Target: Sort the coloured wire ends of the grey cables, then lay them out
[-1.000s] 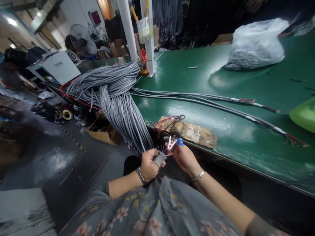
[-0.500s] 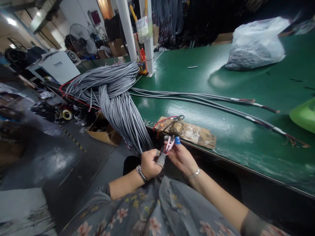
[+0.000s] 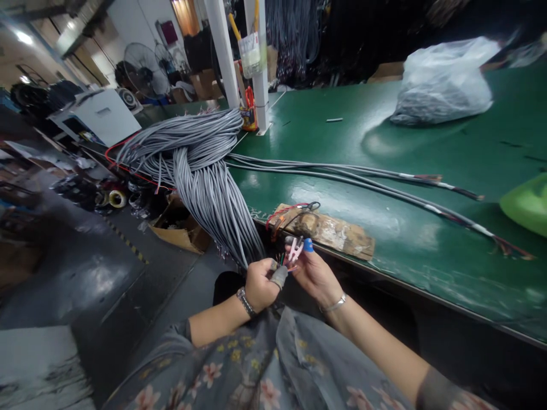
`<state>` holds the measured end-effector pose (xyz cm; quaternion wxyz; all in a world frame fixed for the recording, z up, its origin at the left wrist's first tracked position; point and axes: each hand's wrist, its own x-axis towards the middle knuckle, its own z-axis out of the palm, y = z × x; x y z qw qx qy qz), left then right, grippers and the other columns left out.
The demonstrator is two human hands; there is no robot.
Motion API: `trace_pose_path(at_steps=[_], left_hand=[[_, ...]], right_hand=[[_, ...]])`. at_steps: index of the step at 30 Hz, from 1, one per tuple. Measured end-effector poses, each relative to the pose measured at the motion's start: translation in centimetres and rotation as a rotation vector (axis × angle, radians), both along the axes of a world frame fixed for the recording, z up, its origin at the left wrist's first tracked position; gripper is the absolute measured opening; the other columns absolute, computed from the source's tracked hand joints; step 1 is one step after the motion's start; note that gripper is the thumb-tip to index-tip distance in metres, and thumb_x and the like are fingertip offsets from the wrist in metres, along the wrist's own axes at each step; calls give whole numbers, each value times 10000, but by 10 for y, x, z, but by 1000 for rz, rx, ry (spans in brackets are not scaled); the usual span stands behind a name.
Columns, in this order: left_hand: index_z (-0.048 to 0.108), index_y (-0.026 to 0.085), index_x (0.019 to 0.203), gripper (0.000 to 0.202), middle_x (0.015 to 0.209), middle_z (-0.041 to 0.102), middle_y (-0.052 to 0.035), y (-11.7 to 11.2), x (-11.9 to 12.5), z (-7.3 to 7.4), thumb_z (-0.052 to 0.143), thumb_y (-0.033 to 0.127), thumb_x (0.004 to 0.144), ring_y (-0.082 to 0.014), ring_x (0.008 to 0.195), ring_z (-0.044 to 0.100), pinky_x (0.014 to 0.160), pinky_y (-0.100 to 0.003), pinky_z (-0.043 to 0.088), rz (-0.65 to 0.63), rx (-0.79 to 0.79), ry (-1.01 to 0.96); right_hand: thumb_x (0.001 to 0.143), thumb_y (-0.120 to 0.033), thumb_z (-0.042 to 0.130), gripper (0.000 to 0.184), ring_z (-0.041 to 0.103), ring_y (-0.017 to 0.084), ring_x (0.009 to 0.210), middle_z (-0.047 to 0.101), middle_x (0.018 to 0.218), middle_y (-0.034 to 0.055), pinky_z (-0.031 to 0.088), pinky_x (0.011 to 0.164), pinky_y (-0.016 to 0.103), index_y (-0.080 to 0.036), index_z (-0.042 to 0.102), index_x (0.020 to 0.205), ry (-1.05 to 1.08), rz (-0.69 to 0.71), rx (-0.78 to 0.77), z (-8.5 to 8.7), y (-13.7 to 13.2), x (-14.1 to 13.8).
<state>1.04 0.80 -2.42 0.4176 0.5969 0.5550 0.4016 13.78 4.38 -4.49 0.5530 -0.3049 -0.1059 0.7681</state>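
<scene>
My left hand (image 3: 260, 285) is closed around the end of a grey cable, its thumb in a grey finger cover. Thin coloured wires (image 3: 282, 260) fan out from its grip. Just to the right, my right hand (image 3: 318, 279) pinches a small pink clip-like tool (image 3: 294, 249), with a blue cover on one fingertip. The tool sits right beside the wires; whether its jaws touch them I cannot tell. A thick bundle of grey cables (image 3: 209, 193) hangs over the table edge, running down to behind my left hand.
On the green table (image 3: 299, 134), a worn wooden block (image 3: 342, 232) with red and black leads lies at the front edge. Several stripped cables (image 3: 359, 173) stretch rightward. A white plastic bag (image 3: 444, 82) and a green object (image 3: 527, 202) stand right. An open carton (image 3: 177, 228) is below.
The coloured wires are spread more apart in front of my left hand. Both hands and the pink tool have stayed almost in place. The view has shifted slightly.
</scene>
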Motion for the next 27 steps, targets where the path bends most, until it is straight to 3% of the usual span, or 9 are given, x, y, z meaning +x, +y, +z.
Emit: trace_pose_path(at_steps=[4,7,11,15,20,24,27], left_hand=[[480,194,543,344,434,502,17,2,6,4,605,465,715,-94,368,436,388,-211,328,-7,-199,-164],[483,186,536,375,414,500,22,1,8,9,639,501,667,-80,343,429,365,-194,319,20,-262,-234],[490,180,529,379,408,505,19,0,8,13,665,499,635,-75,338,433,362,-188,325,52,-280,-276],[496,178,525,384,409,511,18,-1,8,13,675,502,625,-72,341,437,361,-182,326,72,-284,-308],[500,171,512,408,410,512,13,-6,5,14,668,520,639,-71,341,437,359,-181,326,84,-262,-312],[511,170,516,425,415,518,7,-12,-3,14,666,543,651,-78,352,447,375,-191,360,95,-245,-289],[516,172,513,440,425,524,5,-14,-8,12,661,560,661,-78,372,454,395,-193,372,79,-210,-261]], right_hand=[[612,-455,811,296,545,114,568,673,686,-10,474,569,255,-204,677,695,-25,36,16,-3,0,1],[604,-468,811,315,545,122,563,682,712,4,470,561,267,-200,687,714,-32,44,17,-5,0,2],[568,-482,824,348,551,125,580,683,723,-1,468,563,262,-203,693,729,-20,32,-17,-7,-1,2],[640,-484,780,297,560,142,594,686,746,3,477,597,292,-219,679,729,-16,48,0,-8,-2,2],[607,-602,747,390,577,148,642,687,757,-4,470,564,271,-251,682,761,-3,72,70,-8,-4,6],[565,-649,742,500,562,131,618,685,775,21,466,555,246,-224,707,826,20,182,63,-8,-9,13],[584,-607,756,479,574,141,635,676,763,49,461,564,251,-190,706,813,2,332,88,-6,-15,18]])
